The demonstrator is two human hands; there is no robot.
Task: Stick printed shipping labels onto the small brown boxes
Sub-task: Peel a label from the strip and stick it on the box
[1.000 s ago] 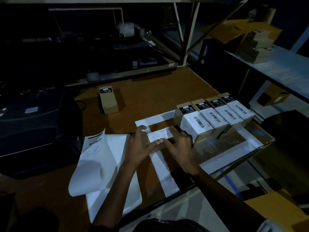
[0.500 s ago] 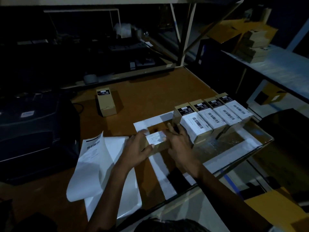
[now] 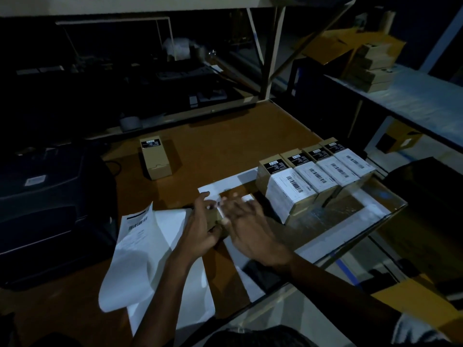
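4 small brown cardboard boxes [image 3: 290,194] stand in a tight row at the right of the brown wooden desk [image 3: 225,136], each with a white barcoded shipping label on its upper face; a 5th plain brown box [image 3: 155,158] sits apart toward the back left with no white label visible on it. This is the only view, the head camera, and it is dim.

Between the 2 hands lies the small brown box being labelled [image 3: 215,219], resting on the desk just in front of the labelled row. The left hand [image 3: 200,227] steadies the box from its left side, thumb and fingers spread loosely around it (whether they actually clamp it I cannot tell). The right hand [image 3: 246,227] lies flat over the box, fingers straight and slightly apart, pressing on the white printed label [image 3: 246,197], of which only strips show beyond the fingertips [image 3: 234,195] and by the left edge of the hand.

To do this step well, I would judge that the flat fingers should sweep from the middle outward so no bubbles stay trapped, while the other hand stops the box sliding.

White backing sheets [image 3: 160,246] curl on the desk at the left, beside a dark printer [image 3: 50,196].
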